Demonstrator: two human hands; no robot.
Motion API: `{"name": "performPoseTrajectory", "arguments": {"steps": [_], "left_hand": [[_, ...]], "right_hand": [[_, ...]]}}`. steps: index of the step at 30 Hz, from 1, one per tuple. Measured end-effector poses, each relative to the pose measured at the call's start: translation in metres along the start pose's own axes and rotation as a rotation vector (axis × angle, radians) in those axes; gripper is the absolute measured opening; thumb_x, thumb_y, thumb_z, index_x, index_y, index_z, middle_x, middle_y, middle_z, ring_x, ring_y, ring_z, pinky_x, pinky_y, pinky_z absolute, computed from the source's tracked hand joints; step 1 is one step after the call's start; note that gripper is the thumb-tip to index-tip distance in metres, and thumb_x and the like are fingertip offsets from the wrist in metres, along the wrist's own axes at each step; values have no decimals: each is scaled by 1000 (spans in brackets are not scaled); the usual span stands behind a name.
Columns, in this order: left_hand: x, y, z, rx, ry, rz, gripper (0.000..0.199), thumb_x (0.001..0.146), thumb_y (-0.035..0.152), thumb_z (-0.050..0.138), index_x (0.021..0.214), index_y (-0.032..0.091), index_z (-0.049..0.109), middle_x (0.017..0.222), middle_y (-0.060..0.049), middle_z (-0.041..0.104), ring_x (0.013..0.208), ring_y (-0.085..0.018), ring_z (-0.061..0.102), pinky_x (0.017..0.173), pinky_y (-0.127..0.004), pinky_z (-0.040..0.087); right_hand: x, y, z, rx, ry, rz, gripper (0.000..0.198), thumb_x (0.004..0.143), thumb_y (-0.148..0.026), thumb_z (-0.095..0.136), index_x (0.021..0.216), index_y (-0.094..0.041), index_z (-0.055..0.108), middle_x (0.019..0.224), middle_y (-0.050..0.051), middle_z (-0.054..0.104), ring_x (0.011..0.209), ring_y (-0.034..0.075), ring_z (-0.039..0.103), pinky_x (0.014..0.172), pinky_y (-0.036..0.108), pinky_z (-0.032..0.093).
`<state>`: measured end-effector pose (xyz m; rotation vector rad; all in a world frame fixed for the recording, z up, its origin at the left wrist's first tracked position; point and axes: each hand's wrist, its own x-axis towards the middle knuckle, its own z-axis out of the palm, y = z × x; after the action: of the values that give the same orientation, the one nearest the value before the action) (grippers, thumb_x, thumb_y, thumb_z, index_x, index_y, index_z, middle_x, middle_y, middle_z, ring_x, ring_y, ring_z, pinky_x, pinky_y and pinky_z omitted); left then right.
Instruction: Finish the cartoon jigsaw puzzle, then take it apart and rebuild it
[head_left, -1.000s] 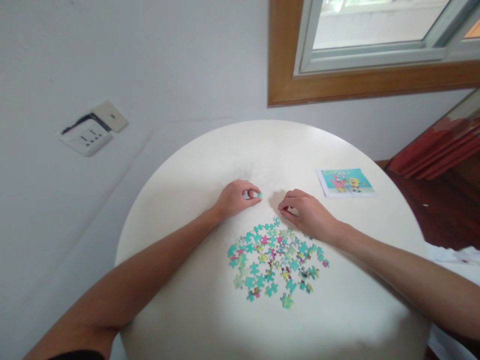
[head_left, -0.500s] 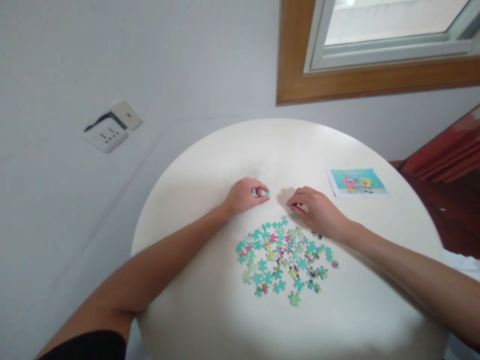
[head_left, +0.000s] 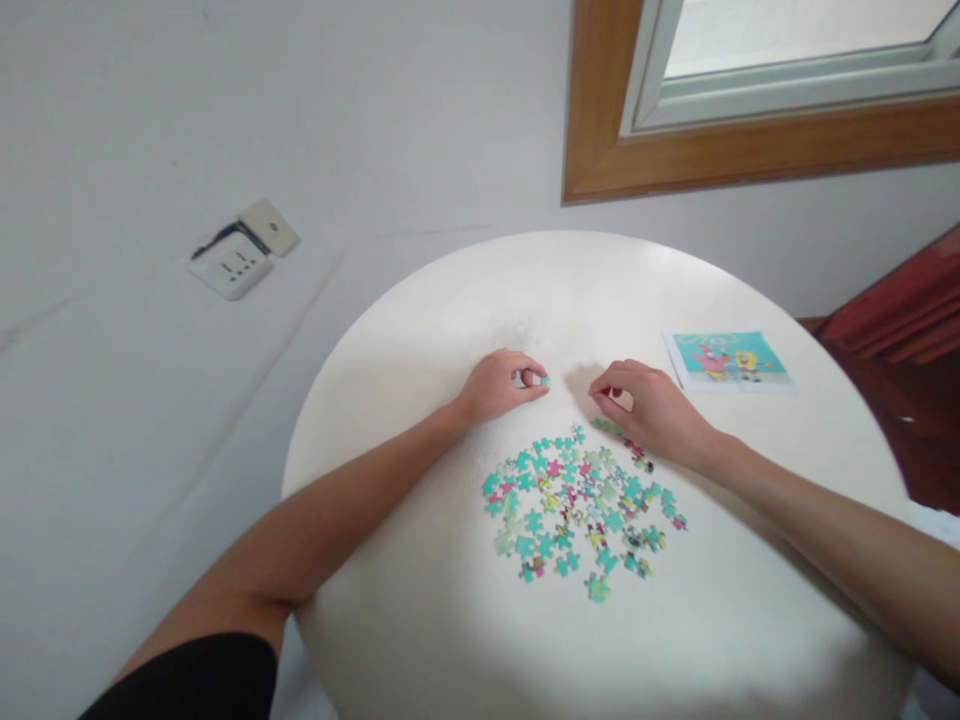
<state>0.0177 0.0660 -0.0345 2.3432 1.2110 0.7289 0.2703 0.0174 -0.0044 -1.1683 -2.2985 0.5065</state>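
Between the thumb and forefinger of my left hand (head_left: 501, 386) is a small teal jigsaw piece (head_left: 545, 380), just beyond the loose pieces. My right hand (head_left: 646, 402) hovers at the far right side of the pile, its thumb and fingertips pinched together. Whatever those fingertips hold, if anything, is too small to make out. Below both hands spreads a pile of jigsaw pieces (head_left: 574, 505), mostly teal with pink, yellow and pale green ones among them. A few pieces lie partly hidden under my right hand.
A picture card (head_left: 727, 360) with cartoon figures lies on the right of the round white table (head_left: 390, 560). Behind the table stand a white wall with a socket (head_left: 232, 265) and a wood-framed window (head_left: 600, 150). A red curtain (head_left: 900, 290) hangs at the right.
My right hand has lifted slightly up and away from the pile, uncovering more pieces beneath it. My left hand keeps its pinch on the piece. The whole view has shifted a little.
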Motion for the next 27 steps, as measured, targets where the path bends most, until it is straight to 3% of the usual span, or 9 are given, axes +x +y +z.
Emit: {"name": "performPoseTrajectory", "arguments": {"steps": [27], "left_hand": [[0, -1, 0, 13, -6, -11, 15, 76, 28, 75, 90, 21, 73, 76, 1, 68, 70, -14, 55, 72, -28, 42]], "right_hand": [[2, 1, 0, 7, -2, 34, 15, 85, -16, 51, 81, -20, 65, 78, 5, 64, 76, 18, 56, 74, 33, 44]]}}
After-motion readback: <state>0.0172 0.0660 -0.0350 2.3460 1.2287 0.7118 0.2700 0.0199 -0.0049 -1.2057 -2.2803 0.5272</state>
